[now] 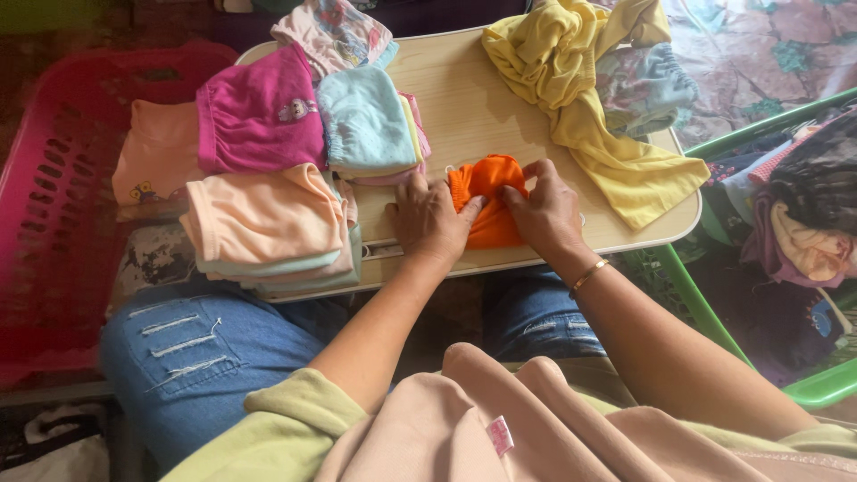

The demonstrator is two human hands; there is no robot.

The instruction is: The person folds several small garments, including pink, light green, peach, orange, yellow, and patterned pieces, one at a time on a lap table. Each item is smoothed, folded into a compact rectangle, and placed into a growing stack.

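Note:
A small orange garment [489,183] lies bunched on the light wooden lap table [464,107]. My left hand [428,219] presses on its left side, fingers over the cloth. Pinching the right side of the same orange piece is my right hand [544,210], which wears a thin gold bangle at the wrist. To the left sit folded stacks: a peach pile [263,219], a magenta piece [259,116] and a pale blue piece [366,120].
A crumpled yellow garment [580,98] and a grey patterned one [647,85] lie at the table's right. A pink basket [45,187] stands left, a green basket [826,388] of mixed clothes right. My jeans-clad knees are under the table.

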